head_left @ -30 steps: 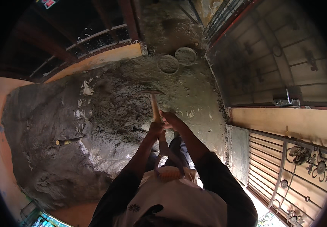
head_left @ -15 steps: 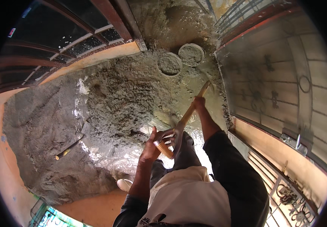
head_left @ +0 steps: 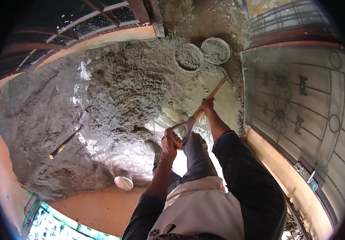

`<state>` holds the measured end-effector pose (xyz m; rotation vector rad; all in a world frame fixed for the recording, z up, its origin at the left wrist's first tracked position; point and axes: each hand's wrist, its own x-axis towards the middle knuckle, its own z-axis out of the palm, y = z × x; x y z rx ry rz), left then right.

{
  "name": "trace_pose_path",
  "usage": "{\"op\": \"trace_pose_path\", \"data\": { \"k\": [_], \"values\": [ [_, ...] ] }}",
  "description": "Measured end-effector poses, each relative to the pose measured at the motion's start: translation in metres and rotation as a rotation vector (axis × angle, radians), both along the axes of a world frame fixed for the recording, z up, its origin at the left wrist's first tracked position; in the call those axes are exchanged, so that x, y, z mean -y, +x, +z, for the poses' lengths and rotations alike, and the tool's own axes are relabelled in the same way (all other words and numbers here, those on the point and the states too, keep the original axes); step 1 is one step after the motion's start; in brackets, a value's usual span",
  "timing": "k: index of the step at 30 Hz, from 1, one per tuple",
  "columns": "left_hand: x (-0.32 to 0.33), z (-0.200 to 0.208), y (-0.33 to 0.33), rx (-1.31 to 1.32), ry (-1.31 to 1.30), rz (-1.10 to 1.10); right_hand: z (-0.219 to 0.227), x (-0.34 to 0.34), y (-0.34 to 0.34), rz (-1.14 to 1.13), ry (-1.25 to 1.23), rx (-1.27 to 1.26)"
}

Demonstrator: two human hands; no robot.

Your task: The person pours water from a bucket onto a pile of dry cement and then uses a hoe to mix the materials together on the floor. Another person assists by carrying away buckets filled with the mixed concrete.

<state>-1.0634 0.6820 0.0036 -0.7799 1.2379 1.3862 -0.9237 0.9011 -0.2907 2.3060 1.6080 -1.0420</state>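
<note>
I hold a shovel (head_left: 199,113) with a wooden shaft and a D-shaped handle, slanting away to the right. My left hand (head_left: 169,143) is wrapped round the ridged grip of the handle. My right hand (head_left: 207,105) is closed on the shaft farther down. The shovel's blade (head_left: 227,76) rests low by the wet floor, near two round pans filled with grey mix: the left pan (head_left: 188,71) and the right pan (head_left: 230,52). A broad heap of wet grey mortar (head_left: 126,92) spreads to the left of the shovel.
A short-handled tool (head_left: 65,141) with a flat blade lies on the grey material at left. A small white bucket (head_left: 123,183) lies tipped near my left forearm. A metal grille door (head_left: 292,92) stands close on the right; a window frame (head_left: 145,12) rises at upper left.
My left hand, loose with fingers apart beside the handle before, has closed round its grip. The view has shifted, and the shovel blade now shows more plainly near the pans.
</note>
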Motion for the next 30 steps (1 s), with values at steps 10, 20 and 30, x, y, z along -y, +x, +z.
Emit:
{"op": "trace_pose_path", "data": {
  "k": [10, 20, 30],
  "values": [
    [0.116, 0.034, -0.02, -0.128, -0.136, -0.017, 0.034, 0.128, -0.069, 0.127, -0.245, 0.016],
    [0.267, 0.132, -0.097, -0.451, -0.314, 0.154, 0.099, 0.339, -0.195, 0.101, -0.377, -0.198],
    [0.337, 0.229, -0.138, -0.607, -0.631, 0.089, 0.024, 0.537, -0.221, 0.407, -0.329, -0.733]
  ]
}}
